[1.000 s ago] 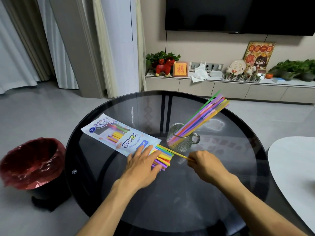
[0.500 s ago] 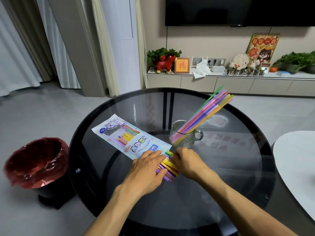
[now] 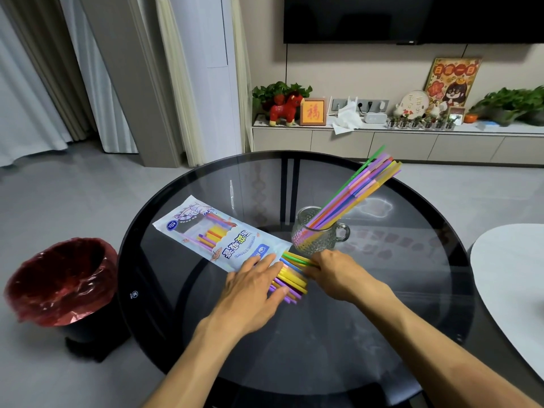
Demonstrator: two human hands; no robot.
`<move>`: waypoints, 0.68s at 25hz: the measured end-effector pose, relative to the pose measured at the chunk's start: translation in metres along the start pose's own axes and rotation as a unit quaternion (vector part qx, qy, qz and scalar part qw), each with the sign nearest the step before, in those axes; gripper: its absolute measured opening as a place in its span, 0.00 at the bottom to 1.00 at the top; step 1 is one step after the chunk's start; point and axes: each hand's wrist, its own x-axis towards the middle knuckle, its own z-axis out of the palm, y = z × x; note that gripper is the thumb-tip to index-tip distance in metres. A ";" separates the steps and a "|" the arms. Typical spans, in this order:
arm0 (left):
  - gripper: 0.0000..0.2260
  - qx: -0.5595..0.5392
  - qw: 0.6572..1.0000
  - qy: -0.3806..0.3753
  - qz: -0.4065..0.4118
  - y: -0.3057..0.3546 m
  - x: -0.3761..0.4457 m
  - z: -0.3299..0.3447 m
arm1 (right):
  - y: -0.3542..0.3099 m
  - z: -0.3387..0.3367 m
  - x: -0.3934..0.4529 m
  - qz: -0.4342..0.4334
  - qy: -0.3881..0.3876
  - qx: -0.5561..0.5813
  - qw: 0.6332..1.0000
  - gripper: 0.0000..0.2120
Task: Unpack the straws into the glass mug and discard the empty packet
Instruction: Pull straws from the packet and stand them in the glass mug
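Head view, packet: the straw packet (image 3: 223,240) lies flat on the round glass table (image 3: 382,334), its long axis running from far-left to near-right, with the open mouth at the near-right end.
Head view, loose straws: a fan of straw ends (image 3: 290,282) juts from that mouth toward the person's right, on the same diagonal as the packet, in the gap between the two hands.
Head view, left hand: the left hand (image 3: 256,285) lies palm down with fingers spread, pressing on the packet's mouth end and on the straws just beyond it; it grips nothing.
Head view, right hand: the right hand (image 3: 335,270) is curled with its fingertips closed on the tips of the top few straws, the green and yellow ones; exactly how many it holds cannot be told.
Head view, glass mug: the glass mug (image 3: 316,234) stands just beyond the right hand, already holding a bundle of straws (image 3: 357,188) that leans up and to the far right.
Head view, governing relation: the straws should slide out along the packet's axis, toward the near-right, so the right hand, nearer both tips and mug, seems the one to draw.
Head view, bin: the red-lined bin (image 3: 59,278) stands on the floor left of the table, on the left hand's side, well apart from the packet.
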 end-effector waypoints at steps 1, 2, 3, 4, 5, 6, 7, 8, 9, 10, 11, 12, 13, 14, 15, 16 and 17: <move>0.26 0.000 1.000 -0.003 -0.002 0.000 0.000 0.000 | 0.000 0.001 0.000 -0.004 -0.010 -0.006 1.000 0.13; 0.26 0.001 1.000 -0.007 -0.004 0.000 0.000 0.000 | 0.000 0.001 0.001 -0.005 -0.025 -0.008 1.000 0.12; 0.26 0.003 1.000 -0.010 -0.004 0.000 0.000 0.000 | -0.001 0.001 0.001 -0.004 -0.039 -0.003 0.999 0.10; 0.26 0.005 1.000 -0.013 -0.004 0.000 0.000 0.001 | -0.002 0.000 0.000 -0.001 -0.050 0.009 0.999 0.10; 0.26 0.007 1.000 -0.015 -0.003 -0.001 0.000 0.001 | -0.003 -0.001 -0.001 0.003 -0.058 0.023 0.998 0.10; 0.26 0.007 1.000 -0.014 -0.002 -0.001 0.000 0.001 | -0.004 -0.003 -0.003 0.008 -0.065 0.030 0.997 0.10; 0.26 0.007 1.000 -0.011 -0.003 -0.001 0.000 0.001 | -0.005 -0.007 -0.005 0.007 -0.073 0.022 0.997 0.11; 0.26 0.006 1.000 -0.009 -0.006 -0.002 0.000 0.001 | -0.006 -0.013 -0.007 0.006 -0.086 0.000 0.996 0.12; 0.26 0.003 1.000 -0.007 -0.010 -0.003 0.000 0.001 | -0.005 -0.022 -0.010 0.008 -0.101 -0.025 0.995 0.13; 0.26 0.001 1.000 -0.005 -0.015 -0.005 0.001 0.001 | -0.003 -0.036 -0.015 0.018 -0.120 -0.037 0.992 0.13; 0.26 0.001 1.000 -0.002 -0.020 -0.007 0.003 0.002 | 0.002 -0.052 -0.021 0.036 -0.147 -0.028 0.988 0.12; 0.26 0.001 1.000 0.001 -0.026 -0.010 0.005 0.002 | 0.010 -0.068 -0.028 0.061 -0.175 -0.002 0.983 0.10; 0.26 -0.002 1.000 0.005 -0.031 -0.011 0.007 0.003 | 0.020 -0.083 -0.037 0.087 -0.195 0.029 0.977 0.09; 0.26 -0.007 0.999 0.010 -0.034 -0.012 0.009 0.004 | 0.032 -0.097 -0.047 0.106 -0.204 0.066 0.971 0.09; 0.26 -0.011 0.999 0.015 -0.036 -0.013 0.011 0.004 | 0.045 -0.109 -0.058 0.116 -0.203 0.113 0.966 0.09; 0.26 -0.018 0.999 0.013 -0.038 -0.014 0.012 0.005 | 0.055 -0.119 -0.068 0.118 -0.195 0.170 0.959 0.09; 0.26 -0.030 0.999 0.013 -0.039 -0.013 0.013 0.004 | 0.063 -0.126 -0.077 0.114 -0.185 0.226 0.950 0.10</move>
